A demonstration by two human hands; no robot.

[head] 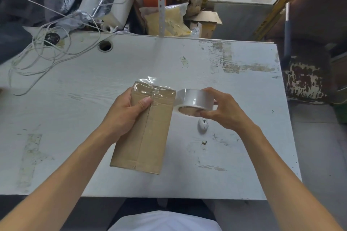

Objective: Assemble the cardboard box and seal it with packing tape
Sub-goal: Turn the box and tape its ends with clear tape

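Note:
A long brown cardboard box [150, 137] is held over the middle of the white table [187, 65], its closed flap seam facing up. My left hand [125, 112] grips its far left side, thumb pressing on the top face by the seam. Clear packing tape [150, 88] is wrapped around the far end, with a loose bit sticking up there. My right hand [223, 110] pinches a roll of clear tape [195, 101] just right of the box's far corner. A strip runs from the roll to the box.
A small white object [203, 124] lies on the table under my right hand. Tangled white cables [43, 52] and a black round thing [51, 39] occupy the far left, near a cable hole [105, 46]. Bags and cardboard are piled behind the table.

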